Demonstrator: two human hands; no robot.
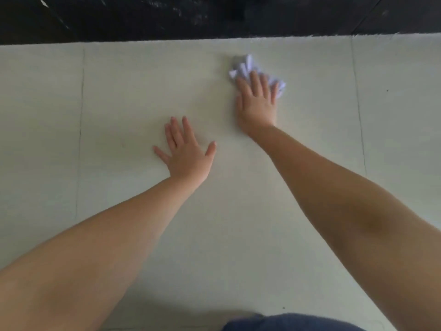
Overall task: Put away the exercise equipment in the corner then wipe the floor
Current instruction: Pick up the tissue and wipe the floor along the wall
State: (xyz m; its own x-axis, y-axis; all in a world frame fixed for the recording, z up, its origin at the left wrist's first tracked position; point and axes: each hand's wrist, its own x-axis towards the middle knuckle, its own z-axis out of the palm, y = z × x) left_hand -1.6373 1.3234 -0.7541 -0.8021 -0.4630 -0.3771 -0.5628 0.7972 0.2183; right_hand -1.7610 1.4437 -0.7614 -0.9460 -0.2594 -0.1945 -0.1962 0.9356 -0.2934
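Observation:
A crumpled white cloth (245, 65) lies on the pale tiled floor (119, 91), far from me near the dark strip. My right hand (259, 101) presses flat on the near part of the cloth, fingers spread over it, arm stretched out. My left hand (187, 151) rests palm-down on the bare tile, closer to me and to the left, fingers apart and holding nothing. No exercise equipment is in view.
A black marbled band (214, 15) runs across the far edge of the floor. Thin tile joints run away from me at the left (81, 130) and right (359, 115). A dark blue garment (286, 322) shows at the bottom edge.

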